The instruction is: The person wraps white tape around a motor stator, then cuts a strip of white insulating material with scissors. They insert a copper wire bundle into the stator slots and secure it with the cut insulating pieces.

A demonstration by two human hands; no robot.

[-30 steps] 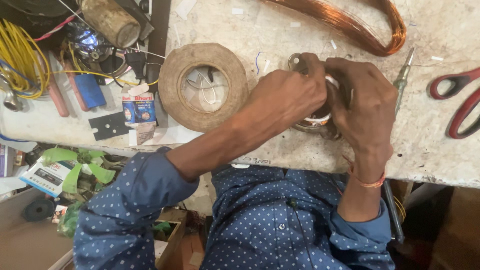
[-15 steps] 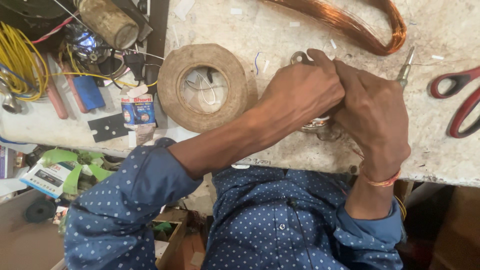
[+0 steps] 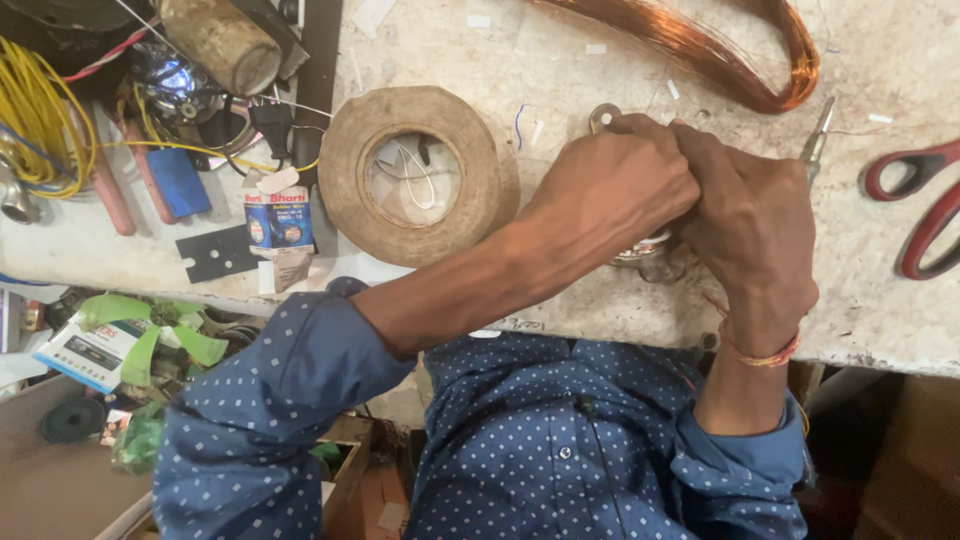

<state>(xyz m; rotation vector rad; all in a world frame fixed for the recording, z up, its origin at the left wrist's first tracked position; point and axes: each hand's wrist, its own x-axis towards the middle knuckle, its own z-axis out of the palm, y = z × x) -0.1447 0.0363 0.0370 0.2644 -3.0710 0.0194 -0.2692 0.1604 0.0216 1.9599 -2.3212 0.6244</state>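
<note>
Both hands were closed around a small metal part (image 3: 640, 250), mostly hidden beneath them: the left hand (image 3: 615, 190) gripped it from above, the right hand (image 3: 750, 215) pressed against it alongside. Just left of the left hand lay a tape roll (image 3: 415, 175); beyond both hands, copper wire coil (image 3: 720, 50); right, red scissors (image 3: 920, 210).

both hands (image 3: 690, 200) clasp a small metal part (image 3: 640, 250) beside tape roll (image 3: 415, 175)

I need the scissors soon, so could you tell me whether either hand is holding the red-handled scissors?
No, the red-handled scissors lie untouched on the worktop at far right, while both hands clasp a small metal part.
</note>
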